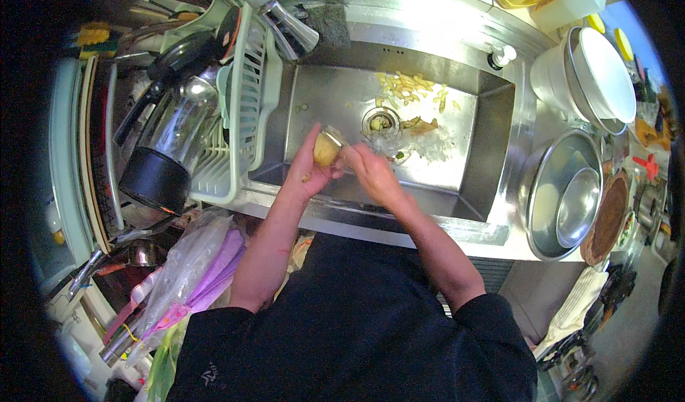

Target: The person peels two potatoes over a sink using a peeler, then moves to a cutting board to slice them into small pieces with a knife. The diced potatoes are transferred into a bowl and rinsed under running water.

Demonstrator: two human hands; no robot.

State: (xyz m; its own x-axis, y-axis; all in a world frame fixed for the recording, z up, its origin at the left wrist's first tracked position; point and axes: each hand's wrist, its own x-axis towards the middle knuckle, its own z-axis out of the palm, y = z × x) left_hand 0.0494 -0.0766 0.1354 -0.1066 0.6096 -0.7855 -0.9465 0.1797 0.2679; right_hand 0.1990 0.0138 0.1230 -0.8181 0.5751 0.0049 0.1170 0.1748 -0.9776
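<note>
Over the steel sink (332, 91), my left hand (307, 173) cradles a potato (324, 152), palm up and fingers around it. A bit of peel sticks near that wrist. My right hand (375, 176) grips a peeler, its handle mostly hidden by the fingers. The metal head of the peeler (334, 136) lies against the potato's upper side. Beyond the hands, pale strips of peel (409, 87) are scattered on the sink floor. More scraps sit in and beside the drain (381, 125).
A pale green dish rack (249, 97) with pans and a glass jug borders the sink on the left. The faucet (291, 30) reaches over the back left corner. At right stand stacked white bowls (604, 75) and steel bowls (540, 209).
</note>
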